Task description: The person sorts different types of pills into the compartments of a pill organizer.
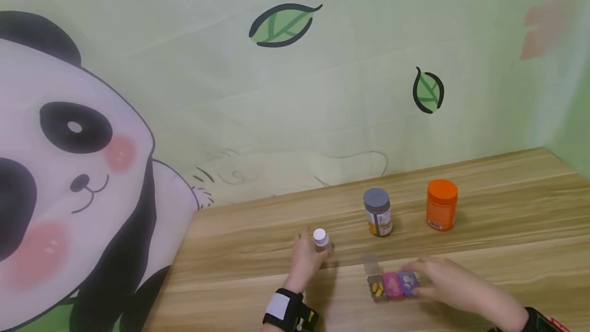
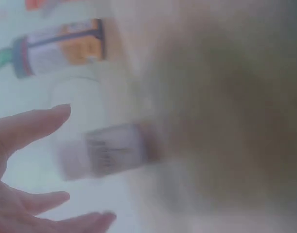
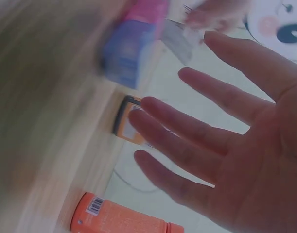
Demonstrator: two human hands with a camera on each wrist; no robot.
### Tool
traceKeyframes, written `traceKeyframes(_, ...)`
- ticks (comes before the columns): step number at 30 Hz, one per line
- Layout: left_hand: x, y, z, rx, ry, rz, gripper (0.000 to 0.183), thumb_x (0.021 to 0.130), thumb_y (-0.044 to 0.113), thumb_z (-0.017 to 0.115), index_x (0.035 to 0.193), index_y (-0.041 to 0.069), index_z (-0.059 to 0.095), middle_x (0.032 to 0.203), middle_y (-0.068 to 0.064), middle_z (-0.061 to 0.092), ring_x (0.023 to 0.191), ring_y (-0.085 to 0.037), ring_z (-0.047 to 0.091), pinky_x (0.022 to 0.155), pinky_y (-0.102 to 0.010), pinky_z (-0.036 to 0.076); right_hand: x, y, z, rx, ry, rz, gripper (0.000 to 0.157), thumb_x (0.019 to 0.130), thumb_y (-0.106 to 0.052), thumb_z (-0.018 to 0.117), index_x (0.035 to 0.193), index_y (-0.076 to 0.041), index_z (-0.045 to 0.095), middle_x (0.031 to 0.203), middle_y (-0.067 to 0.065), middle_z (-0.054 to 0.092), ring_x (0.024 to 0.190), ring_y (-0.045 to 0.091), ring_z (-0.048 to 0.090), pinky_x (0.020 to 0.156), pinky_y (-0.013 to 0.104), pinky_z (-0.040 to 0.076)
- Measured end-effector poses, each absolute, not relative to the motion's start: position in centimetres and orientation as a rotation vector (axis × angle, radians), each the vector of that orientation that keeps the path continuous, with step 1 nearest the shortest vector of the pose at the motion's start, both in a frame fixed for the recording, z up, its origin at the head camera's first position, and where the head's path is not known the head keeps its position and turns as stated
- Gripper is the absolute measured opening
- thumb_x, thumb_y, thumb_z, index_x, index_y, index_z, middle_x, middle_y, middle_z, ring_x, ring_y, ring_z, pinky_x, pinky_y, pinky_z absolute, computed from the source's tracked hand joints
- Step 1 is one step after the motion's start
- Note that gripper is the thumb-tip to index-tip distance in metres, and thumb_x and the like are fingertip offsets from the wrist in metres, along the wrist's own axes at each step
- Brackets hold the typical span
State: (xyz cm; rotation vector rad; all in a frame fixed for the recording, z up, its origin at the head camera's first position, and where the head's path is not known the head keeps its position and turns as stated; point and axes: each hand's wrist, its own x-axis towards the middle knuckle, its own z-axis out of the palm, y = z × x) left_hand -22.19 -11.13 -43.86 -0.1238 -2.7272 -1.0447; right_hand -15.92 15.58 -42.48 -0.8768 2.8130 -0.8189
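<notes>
A small white-capped bottle [image 1: 321,240] stands upright on the table. My left hand [image 1: 304,257] is beside it with thumb and fingers spread; the left wrist view shows a gap between them and the blurred bottle [image 2: 118,149]. A pill box [image 1: 393,286] with grey, pink and purple compartments lies to the right. Its grey compartment holds yellow pills, and a clear lid [image 1: 370,264] is raised behind it. Next to the purple end is my right hand [image 1: 444,279], its fingers extended and apart in the right wrist view. Whether its fingertips touch the box I cannot tell.
Behind the pill box stands a grey-lidded jar [image 1: 378,212] with a white and orange label. An orange jar [image 1: 442,206] is farther right. The wooden table [image 1: 230,270] meets a green wall hanging [image 1: 295,117] printed with a panda and leaves.
</notes>
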Motion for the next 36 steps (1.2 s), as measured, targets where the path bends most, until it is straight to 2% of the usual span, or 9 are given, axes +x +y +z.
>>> traceKeyframes(3,-21.5,-10.8,-42.5,-0.2,-2.704,-1.036,0.06,0.064,0.007,0.074,0.115,-0.01,0.047,0.101,-0.025,0.05,0.093,-0.036,0.051,0.08,-0.044,0.044,-15.8,15.6,-42.8,-0.896,2.841,-0.755,0.045,0.068,-0.024,0.071,0.107,-0.004,0.06,0.098,0.017,0.059,0.083,0.032,0.058,0.07,0.047,0.048)
traceKeyframes(8,-20.6,-9.7,-40.6,-0.486,-2.758,-1.215,0.039,0.077,0.007,0.065,0.113,-0.005,0.054,0.106,-0.02,0.058,0.094,-0.031,0.055,0.08,-0.037,0.046,-16.1,15.6,-43.5,-0.948,2.913,-0.667,0.053,0.066,-0.028,0.073,0.107,0.002,0.059,0.103,0.026,0.055,0.088,0.039,0.055,0.075,0.052,0.045)
traceKeyframes(13,-20.1,-8.3,-41.0,-0.787,-2.925,-1.174,0.033,0.086,0.008,0.055,0.116,-0.006,0.052,0.104,-0.018,0.06,0.091,-0.023,0.059,0.076,-0.023,0.047,-16.5,14.9,-44.2,-0.975,2.906,-0.69,0.057,0.067,-0.033,0.071,0.111,0.001,0.058,0.098,0.017,0.055,0.082,0.028,0.056,0.07,0.042,0.049)
traceKeyframes(16,-20.0,-7.7,-41.7,-0.848,-2.944,-1.117,0.03,0.087,0.007,0.053,0.114,-0.006,0.053,0.1,-0.015,0.062,0.088,-0.017,0.06,0.073,-0.018,0.047,-16.7,14.4,-44.7,-1.008,2.903,-0.743,0.055,0.069,-0.034,0.07,0.111,-0.001,0.059,0.095,0.01,0.054,0.078,0.02,0.054,0.066,0.036,0.049)
traceKeyframes(23,-20.0,-7.1,-42.7,-0.913,-2.942,-1.112,0.027,0.086,0.002,0.051,0.111,-0.007,0.056,0.096,-0.013,0.064,0.085,-0.013,0.06,0.072,-0.016,0.046,-17.1,13.6,-45.2,-1.033,2.883,-0.815,0.046,0.071,-0.033,0.07,0.103,-0.001,0.063,0.085,-0.002,0.05,0.069,0.004,0.045,0.057,0.021,0.042)
traceKeyframes(30,-19.2,-7.4,-42.7,-0.946,-2.95,-1.133,0.023,0.085,-0.003,0.049,0.105,-0.003,0.062,0.094,-0.009,0.066,0.085,-0.007,0.059,0.071,-0.013,0.045,-17.3,13.4,-45.1,-0.981,2.825,-0.848,0.045,0.069,-0.033,0.071,0.1,-0.001,0.065,0.081,-0.003,0.051,0.068,0.003,0.043,0.055,0.021,0.04)
traceKeyframes(36,-18.1,-7.7,-42.8,-1.088,-2.921,-0.886,0.018,0.085,0.0,0.052,0.096,0.004,0.067,0.092,-0.002,0.066,0.085,-0.002,0.057,0.072,-0.012,0.044,-17.5,13.5,-45.1,-0.963,2.82,-0.863,0.045,0.068,-0.032,0.071,0.1,-0.002,0.065,0.081,-0.004,0.051,0.068,0.003,0.045,0.057,0.021,0.041)
